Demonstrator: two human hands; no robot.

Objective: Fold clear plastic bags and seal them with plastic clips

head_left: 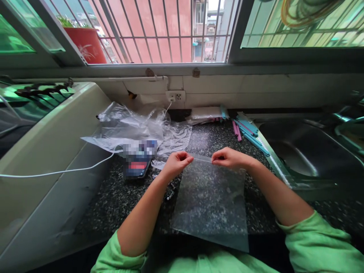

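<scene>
The left hand [178, 163] and the right hand [227, 157] are drawn in to a pinch, thumbs against bent fingers, each gripping the top edge of a flat, clear, colourless plastic bag [213, 204] at a separate place, with a short stretch of that edge running between them. The bag hangs toward the person's body over the black speckled stone countertop [113, 204], its lower end reaching past the counter's front edge, and the stone shows through it. Bright green sleeves [318, 242] are bunched near the elbows. Left of the left hand, a dark smartphone [139, 167], partly blurred out, lies at the near side of a loose heap of crumpled clear plastic film [133, 125]. A thin white cable [71, 173] runs in from the left toward the heap. Beyond the right hand, slim light-blue and pink strips [250, 132] lie fanned out, the nearest ones against the rim of a stainless-steel sink [270, 155]. A flat, clear-wrapped pale packet [206, 113] lies near the back wall, below a white wall socket [175, 96]. Above, a metal-barred window [162, 32] has a red flowerpot [85, 44] at its left.
</scene>
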